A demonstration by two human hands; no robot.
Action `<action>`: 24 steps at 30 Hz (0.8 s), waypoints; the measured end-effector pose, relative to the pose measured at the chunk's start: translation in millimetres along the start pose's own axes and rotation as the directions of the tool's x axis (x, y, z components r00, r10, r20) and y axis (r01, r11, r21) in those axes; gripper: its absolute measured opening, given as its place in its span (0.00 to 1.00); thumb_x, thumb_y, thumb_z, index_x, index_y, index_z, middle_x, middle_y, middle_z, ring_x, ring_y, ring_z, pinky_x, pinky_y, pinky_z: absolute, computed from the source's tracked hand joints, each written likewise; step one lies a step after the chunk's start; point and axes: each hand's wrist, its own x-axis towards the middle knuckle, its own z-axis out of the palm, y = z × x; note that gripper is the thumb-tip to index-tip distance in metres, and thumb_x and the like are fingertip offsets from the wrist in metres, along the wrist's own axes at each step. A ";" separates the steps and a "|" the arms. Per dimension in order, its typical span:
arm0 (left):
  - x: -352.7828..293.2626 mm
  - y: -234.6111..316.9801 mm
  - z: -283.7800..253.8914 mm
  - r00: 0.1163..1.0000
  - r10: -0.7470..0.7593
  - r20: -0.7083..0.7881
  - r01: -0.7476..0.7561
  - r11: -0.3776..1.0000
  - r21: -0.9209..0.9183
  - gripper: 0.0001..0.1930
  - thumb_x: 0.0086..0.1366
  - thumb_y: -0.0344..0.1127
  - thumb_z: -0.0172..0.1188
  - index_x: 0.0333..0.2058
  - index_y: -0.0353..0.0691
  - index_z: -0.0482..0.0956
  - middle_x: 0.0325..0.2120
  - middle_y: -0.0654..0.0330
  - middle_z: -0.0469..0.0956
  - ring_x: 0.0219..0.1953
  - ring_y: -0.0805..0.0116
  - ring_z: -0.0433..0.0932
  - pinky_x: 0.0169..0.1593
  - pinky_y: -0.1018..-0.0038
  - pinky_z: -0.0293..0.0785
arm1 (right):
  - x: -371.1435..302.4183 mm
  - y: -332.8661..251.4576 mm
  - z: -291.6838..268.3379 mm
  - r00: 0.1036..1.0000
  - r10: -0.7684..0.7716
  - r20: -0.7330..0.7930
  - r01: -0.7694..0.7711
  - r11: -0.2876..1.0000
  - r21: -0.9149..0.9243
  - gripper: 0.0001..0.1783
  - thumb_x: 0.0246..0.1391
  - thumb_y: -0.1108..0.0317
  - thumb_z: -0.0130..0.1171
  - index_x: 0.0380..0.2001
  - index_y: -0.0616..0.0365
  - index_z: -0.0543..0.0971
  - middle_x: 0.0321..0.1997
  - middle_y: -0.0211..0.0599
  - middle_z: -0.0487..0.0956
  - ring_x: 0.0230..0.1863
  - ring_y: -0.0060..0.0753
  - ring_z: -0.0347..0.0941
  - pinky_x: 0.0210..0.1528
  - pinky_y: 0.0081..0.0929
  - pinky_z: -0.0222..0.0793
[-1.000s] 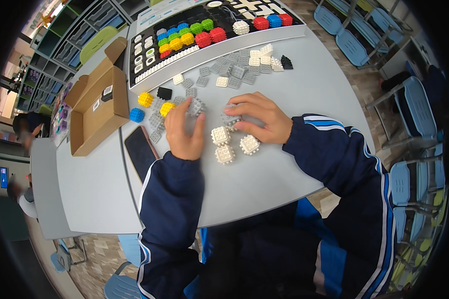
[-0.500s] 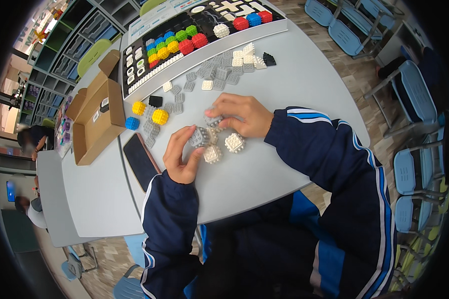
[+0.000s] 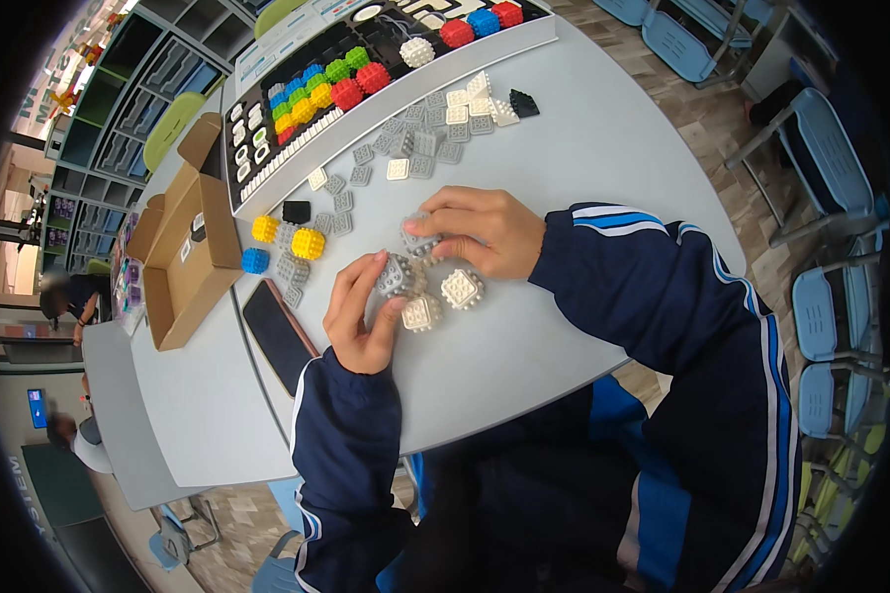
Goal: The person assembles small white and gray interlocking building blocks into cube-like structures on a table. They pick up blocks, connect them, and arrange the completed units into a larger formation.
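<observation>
Between the thumb and fingers of my left hand (image 3: 358, 321) is a grey studded building block (image 3: 396, 276). My right hand (image 3: 489, 232) pinches another grey studded block (image 3: 421, 237) just up and to the right of it. Below the left-hand block, touching or nearly touching it, is a white studded block (image 3: 421, 313). A second white studded block (image 3: 462, 290) rests on the table under my right hand. Another pale piece shows partly between the two grey blocks; whether these pieces are joined I cannot tell.
Grey and white flat studded pieces (image 3: 422, 143) lie scattered beyond my hands. At left are yellow blocks (image 3: 308, 244), a blue block (image 3: 255, 261), a phone (image 3: 279, 331) and an open cardboard box (image 3: 190, 267). A long kit tray (image 3: 386, 109) of coloured blocks spans the table's far side.
The whole view has shifted slightly, moving the tray and box leftward in the picture. Both hands keep hold of their grey blocks, with hardly any movement between them.
</observation>
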 end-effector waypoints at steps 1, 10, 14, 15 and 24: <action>2.2 0.7 0.9 1.000 0.014 -0.022 -0.014 1.000 0.006 0.25 0.59 0.23 0.68 0.56 0.27 0.78 0.51 0.44 0.78 0.52 0.55 0.79 0.60 0.68 0.71 | 0.3 0.3 -0.1 1.000 -0.020 -0.007 0.020 1.000 -0.024 0.24 0.50 0.82 0.66 0.53 0.58 0.82 0.47 0.42 0.80 0.44 0.44 0.79 0.44 0.33 0.78; 2.4 -8.1 -2.0 1.000 -0.015 -0.013 0.014 0.996 -0.091 0.24 0.62 0.27 0.69 0.57 0.27 0.78 0.53 0.44 0.79 0.55 0.56 0.78 0.61 0.67 0.71 | 2.4 6.5 4.0 0.996 -0.089 -0.009 0.087 0.987 -0.137 0.25 0.50 0.74 0.70 0.54 0.51 0.83 0.49 0.38 0.81 0.46 0.41 0.77 0.47 0.34 0.77; 4.0 -6.0 -5.5 1.000 -0.021 0.011 0.022 0.997 -0.068 0.24 0.61 0.27 0.70 0.56 0.28 0.79 0.52 0.45 0.80 0.54 0.56 0.79 0.60 0.67 0.72 | 2.4 6.9 3.7 0.998 -0.066 -0.010 0.064 0.989 -0.132 0.24 0.52 0.69 0.69 0.54 0.46 0.83 0.48 0.34 0.81 0.48 0.40 0.77 0.49 0.34 0.77; 4.6 -2.8 -7.0 0.999 -0.029 0.018 0.030 0.999 -0.036 0.24 0.61 0.27 0.70 0.56 0.28 0.79 0.52 0.45 0.80 0.53 0.56 0.80 0.59 0.68 0.73 | 2.4 6.7 3.4 0.998 -0.063 -0.008 0.061 0.990 -0.127 0.24 0.52 0.69 0.69 0.54 0.46 0.83 0.48 0.34 0.81 0.48 0.40 0.77 0.49 0.34 0.77; 7.6 4.2 -7.1 1.000 0.011 0.026 -0.013 0.998 0.064 0.24 0.58 0.22 0.68 0.55 0.29 0.80 0.50 0.45 0.81 0.51 0.55 0.81 0.57 0.69 0.75 | 2.7 6.7 3.8 0.997 -0.068 0.036 0.072 0.990 -0.123 0.26 0.52 0.71 0.71 0.57 0.51 0.82 0.54 0.40 0.81 0.47 0.43 0.76 0.51 0.33 0.75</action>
